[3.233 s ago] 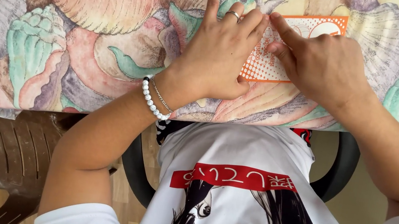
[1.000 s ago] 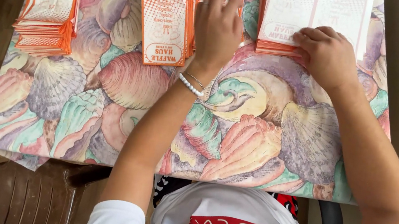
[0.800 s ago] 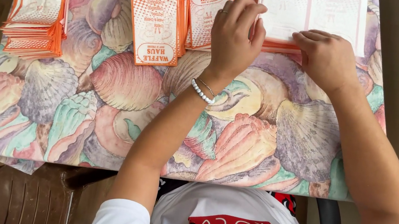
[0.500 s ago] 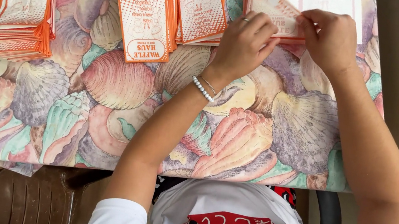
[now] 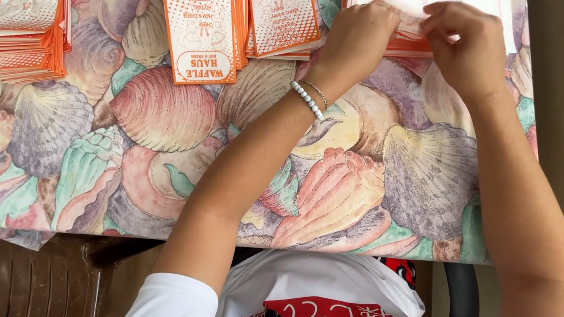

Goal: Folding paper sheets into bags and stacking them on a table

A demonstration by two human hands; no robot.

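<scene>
Since the frame half a second back: both hands sit a touch closer together on the top sheet, camera view barely shifts, stacks unchanged.

Head view:
- Left hand [image 5: 360,39] is at the near edge of the flat paper stack [image 5: 434,5] at the far right of the desk [image 5: 146,160]. Fingers curled, grip closed on the edge of the top paper bag [image 5: 408,26], pinching it.
- Right hand [image 5: 469,49] is just beside the left, touching the same bag from the right. Thumb and fingers pinch the bag edge; grip closed on it.
- The bag is lifted slightly off the stack at its near edge, between the two hands. White side with fine orange dots faces up, orange border showing under it.
- Bead bracelet [image 5: 306,100] plus a thin chain on the left wrist.
- Other orange-and-white bag stacks: one fanned pile at far left [image 5: 24,1], one tall pile in the middle [image 5: 199,13], one smaller pile [image 5: 282,6] just right of it, touching or overlapping it. All well apart from the hands except the smaller pile, which is near the left hand.
- Desk is covered with a seashell-print cloth [image 5: 336,197] in pastel colours.
- Brown plastic chair [image 5: 44,279] is under the desk's near-left corner. Person wears a white printed T-shirt [image 5: 317,315].
</scene>
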